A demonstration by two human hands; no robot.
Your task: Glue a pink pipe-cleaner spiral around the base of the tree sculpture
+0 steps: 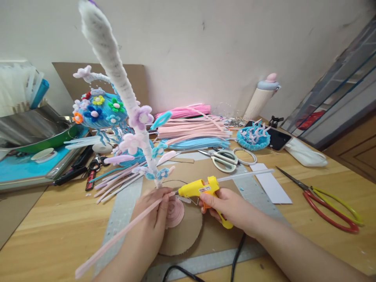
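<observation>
My right hand (227, 203) is wrapped round a yellow hot glue gun (195, 189) with an orange trigger; a clear glue stick (246, 174) juts from its back. The nozzle points left, close to the fingertips of my left hand (152, 215). Those fingers pinch a long pale pink pipe cleaner (117, 237), whose tail runs down to the lower left. Beneath lies a pink coil (176, 213) on a round cardboard disc (188, 239). Behind my left hand rises a white fuzzy stem (117, 74) bearing purple, pink and blue flowers; its foot is partly hidden.
Bundles of pink and blue pipe cleaners (190, 129) lie at the back. Pale-handled scissors (225, 159) and red-and-yellow-handled scissors (329, 207) rest to the right. A flowered blue ornament (102, 111) stands left, a bottle (261, 98) back right. A black cord (237, 256) crosses the front.
</observation>
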